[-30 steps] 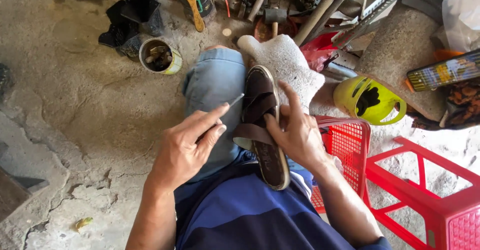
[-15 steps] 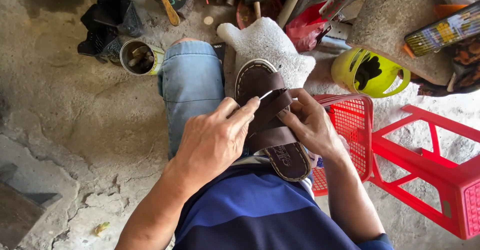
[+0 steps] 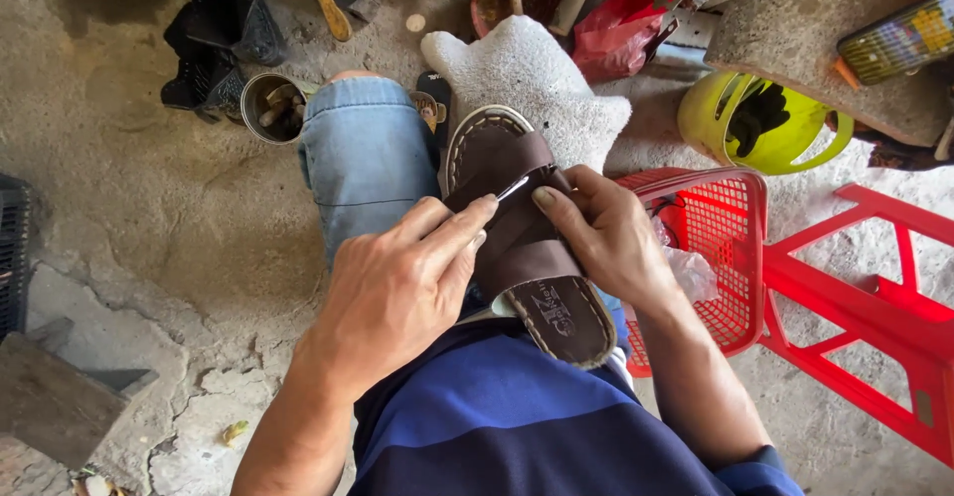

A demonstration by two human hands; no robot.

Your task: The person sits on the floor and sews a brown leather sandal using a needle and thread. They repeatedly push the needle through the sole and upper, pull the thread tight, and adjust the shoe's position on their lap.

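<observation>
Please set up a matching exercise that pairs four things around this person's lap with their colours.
Things:
1. sandal
2. basket
3. bucket
4. knee of the jeans

Colours:
a. red
b. faded blue
c. brown
d. yellow-green

Pairs: 1-c, 2-a, 3-d, 4-b

Left hand [image 3: 397, 292] pinches a needle [image 3: 513, 188] at the brown sandal [image 3: 527, 238]; right hand [image 3: 606, 233] steadies its strap
</observation>
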